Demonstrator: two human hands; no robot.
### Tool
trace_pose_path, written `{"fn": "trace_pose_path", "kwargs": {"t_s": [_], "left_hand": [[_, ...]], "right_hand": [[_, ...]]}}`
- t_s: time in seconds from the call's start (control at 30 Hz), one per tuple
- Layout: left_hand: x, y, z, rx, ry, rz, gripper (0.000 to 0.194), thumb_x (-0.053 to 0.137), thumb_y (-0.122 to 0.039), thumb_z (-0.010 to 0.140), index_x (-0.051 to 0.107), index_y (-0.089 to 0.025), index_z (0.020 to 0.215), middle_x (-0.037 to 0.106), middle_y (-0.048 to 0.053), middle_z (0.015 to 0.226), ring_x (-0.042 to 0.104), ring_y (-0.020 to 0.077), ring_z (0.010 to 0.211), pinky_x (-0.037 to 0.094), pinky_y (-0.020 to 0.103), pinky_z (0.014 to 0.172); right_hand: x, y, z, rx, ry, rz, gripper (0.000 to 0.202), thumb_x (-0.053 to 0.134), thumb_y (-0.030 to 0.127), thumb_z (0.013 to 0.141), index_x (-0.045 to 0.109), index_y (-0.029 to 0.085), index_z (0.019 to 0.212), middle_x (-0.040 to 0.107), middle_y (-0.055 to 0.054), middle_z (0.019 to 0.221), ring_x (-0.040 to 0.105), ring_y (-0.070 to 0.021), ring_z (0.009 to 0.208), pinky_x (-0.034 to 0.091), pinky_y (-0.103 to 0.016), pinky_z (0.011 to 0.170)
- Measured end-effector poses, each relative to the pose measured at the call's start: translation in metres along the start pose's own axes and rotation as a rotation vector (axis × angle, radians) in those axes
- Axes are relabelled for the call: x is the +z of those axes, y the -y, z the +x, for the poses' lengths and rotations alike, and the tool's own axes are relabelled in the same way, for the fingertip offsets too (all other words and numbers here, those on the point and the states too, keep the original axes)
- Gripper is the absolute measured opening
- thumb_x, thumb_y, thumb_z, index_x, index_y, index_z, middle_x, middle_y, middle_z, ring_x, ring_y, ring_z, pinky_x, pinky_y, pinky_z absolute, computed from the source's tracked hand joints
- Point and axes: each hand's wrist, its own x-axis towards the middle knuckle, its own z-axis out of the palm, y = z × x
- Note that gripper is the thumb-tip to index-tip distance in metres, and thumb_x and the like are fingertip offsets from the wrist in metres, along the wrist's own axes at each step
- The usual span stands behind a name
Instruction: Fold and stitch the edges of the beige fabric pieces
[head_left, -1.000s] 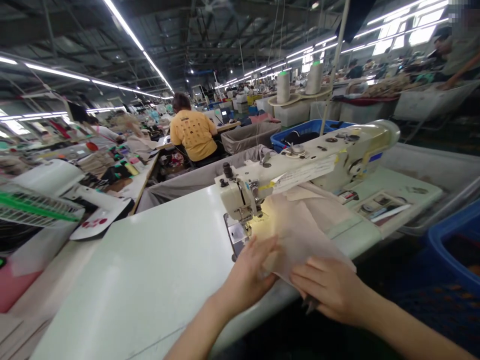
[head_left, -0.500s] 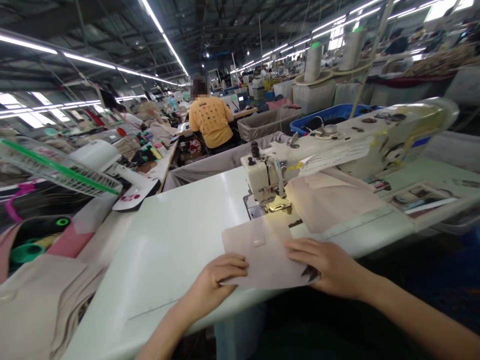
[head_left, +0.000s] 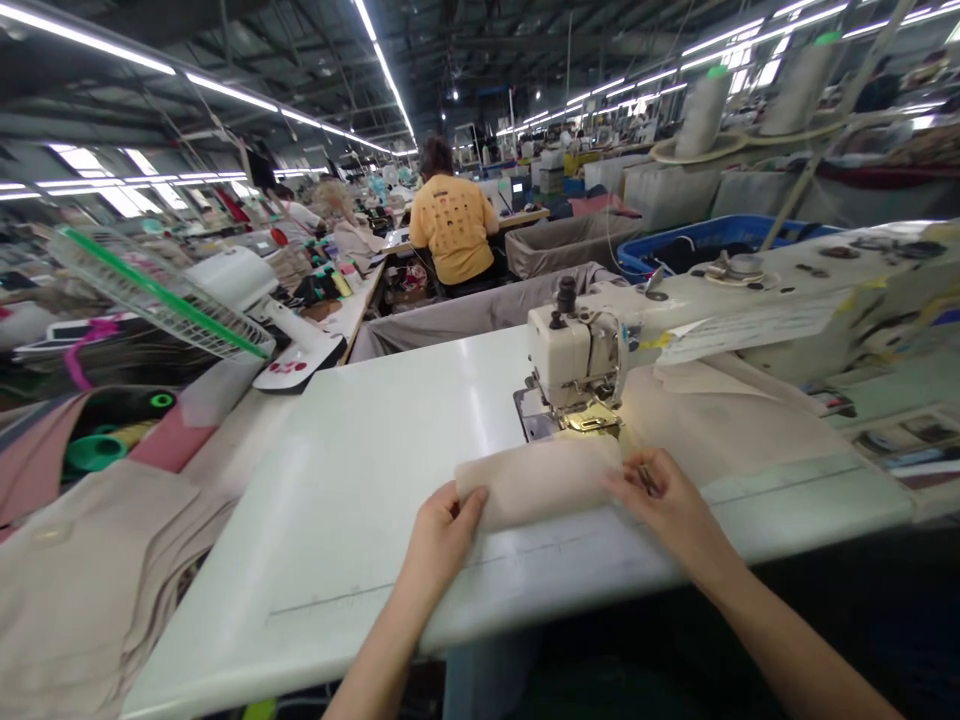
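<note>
A beige fabric piece [head_left: 540, 484] lies folded over on the pale sewing table, its far edge close to the needle area of the sewing machine [head_left: 574, 360]. My left hand [head_left: 444, 530] pinches the left end of the fabric between thumb and fingers. At the right end, my right hand [head_left: 664, 500] grips the fabric with bent fingers, slightly blurred. More beige fabric [head_left: 720, 425] rests on the table to the right, beside and below the machine arm.
A white fan [head_left: 300, 350] with a green-edged guard stands at the left. Stacked beige fabric [head_left: 82, 570] and thread spools [head_left: 94, 452] are at the lower left. Ahead sits a person in a yellow shirt [head_left: 455, 225]. A blue basket [head_left: 637, 258] is behind the machine.
The fabric that lay flat is now folded into a narrower strip. Both hands have moved away from the table's front edge, toward the machine. The view has shifted left.
</note>
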Motion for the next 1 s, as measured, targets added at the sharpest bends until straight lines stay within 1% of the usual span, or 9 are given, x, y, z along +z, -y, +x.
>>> {"fn": "trace_pose_path", "kwargs": {"t_s": [0.1,0.23,0.4,0.5,0.57,0.63,0.7,0.8,1.0], "left_hand": [[0.004,-0.005,-0.006,-0.035,0.005,-0.045,0.038,0.052,-0.047,0.087,0.075,-0.017,0.084,0.075,0.005,0.081,0.067,0.0247,0.078,0.051,0.033,0.070],[0.006,-0.011,-0.013,-0.020,-0.008,-0.004,0.036,0.050,-0.044,0.090,0.075,-0.019,0.084,0.075,0.004,0.081,0.067,0.0239,0.079,0.049,0.032,0.073],[0.007,-0.007,-0.015,-0.016,-0.082,0.138,0.035,0.051,-0.045,0.090,0.074,-0.018,0.082,0.062,0.001,0.064,0.058,0.0195,0.064,0.045,0.030,0.066],[0.009,-0.003,-0.021,-0.057,-0.120,0.053,0.043,0.056,-0.043,0.089,0.067,-0.017,0.121,0.054,-0.004,0.064,0.053,0.0162,0.060,0.043,0.027,0.061],[0.011,-0.002,-0.027,-0.068,-0.161,-0.039,0.063,0.057,-0.041,0.090,0.045,-0.018,0.147,0.051,-0.006,0.069,0.052,0.0143,0.061,0.044,0.026,0.061],[0.013,-0.001,-0.033,-0.070,-0.192,-0.079,0.068,0.057,-0.039,0.092,0.036,-0.020,0.153,0.051,-0.006,0.073,0.052,0.0132,0.062,0.044,0.025,0.062],[0.014,0.000,-0.036,-0.038,-0.189,-0.059,0.056,0.057,-0.037,0.092,0.050,-0.021,0.145,0.054,-0.004,0.073,0.053,0.0135,0.064,0.045,0.026,0.064],[0.014,0.000,-0.035,0.062,-0.169,0.011,0.035,0.056,-0.032,0.092,0.072,-0.020,0.120,0.060,0.000,0.074,0.057,0.0158,0.068,0.048,0.028,0.066],[0.016,-0.001,-0.032,0.112,-0.156,0.119,0.027,0.054,-0.025,0.092,0.078,-0.019,0.102,0.065,0.004,0.077,0.061,0.0167,0.069,0.052,0.028,0.068]], "right_hand": [[0.003,-0.004,-0.012,-0.040,-0.104,-0.047,0.036,0.070,0.055,0.077,0.050,0.025,0.078,0.060,0.002,0.067,0.059,-0.0174,0.062,0.047,-0.026,0.055],[0.001,-0.004,-0.015,-0.073,0.006,-0.166,0.029,0.066,0.047,0.078,0.052,0.025,0.067,0.060,0.001,0.064,0.059,-0.0177,0.062,0.047,-0.028,0.060],[0.003,0.000,-0.003,0.029,0.066,-0.169,0.026,0.061,0.051,0.076,0.065,0.025,0.078,0.069,-0.003,0.072,0.066,-0.0226,0.070,0.052,-0.032,0.067],[0.003,0.004,-0.002,0.053,0.070,-0.203,0.028,0.060,0.052,0.074,0.066,0.025,0.078,0.069,-0.003,0.070,0.066,-0.0229,0.067,0.053,-0.033,0.066],[0.002,0.006,-0.003,0.051,0.066,-0.220,0.029,0.059,0.053,0.073,0.066,0.025,0.078,0.070,-0.003,0.070,0.066,-0.0228,0.066,0.053,-0.033,0.065],[0.001,0.007,-0.004,0.051,0.062,-0.241,0.031,0.059,0.054,0.073,0.066,0.025,0.077,0.070,-0.003,0.070,0.066,-0.0227,0.065,0.053,-0.032,0.064],[0.000,0.007,-0.005,0.049,0.062,-0.267,0.032,0.060,0.055,0.074,0.068,0.025,0.079,0.071,-0.003,0.070,0.067,-0.0229,0.066,0.052,-0.032,0.063],[0.000,0.006,-0.004,0.020,0.073,-0.305,0.034,0.062,0.056,0.075,0.072,0.025,0.086,0.072,-0.003,0.072,0.067,-0.0231,0.067,0.052,-0.031,0.063],[0.000,-0.001,-0.003,-0.028,0.148,-0.353,0.033,0.062,0.055,0.080,0.077,0.027,0.088,0.076,-0.004,0.083,0.068,-0.0247,0.070,0.054,-0.032,0.064]]}}
